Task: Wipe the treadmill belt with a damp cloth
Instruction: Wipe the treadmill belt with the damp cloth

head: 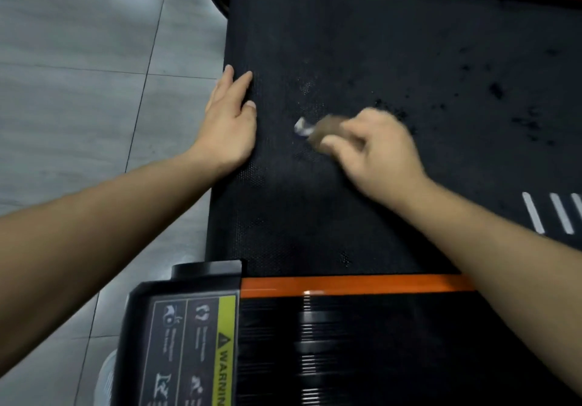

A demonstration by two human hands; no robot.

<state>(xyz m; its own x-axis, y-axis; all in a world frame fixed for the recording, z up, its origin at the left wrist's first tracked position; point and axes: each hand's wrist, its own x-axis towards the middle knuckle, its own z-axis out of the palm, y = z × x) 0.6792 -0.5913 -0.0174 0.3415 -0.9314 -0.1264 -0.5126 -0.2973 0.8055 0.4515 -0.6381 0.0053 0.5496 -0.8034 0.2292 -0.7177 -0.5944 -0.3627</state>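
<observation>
Left hand (230, 128) flat, fingers straight, on belt (346, 43) edge; right hand (374, 153) grips cloth (327, 127)

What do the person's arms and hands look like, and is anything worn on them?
Both forearms are bare to the picture's edge; no sleeves show. The left hand and the right hand wear no gloves; no watch, bracelet or ring is visible. The right hand is blurred.

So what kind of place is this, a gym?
Probably a gym or a home workout room. There's a black treadmill belt with an orange side rail, a yellow warning sticker and a grey tiled floor. The right hand grips a cloth on the belt.
</observation>
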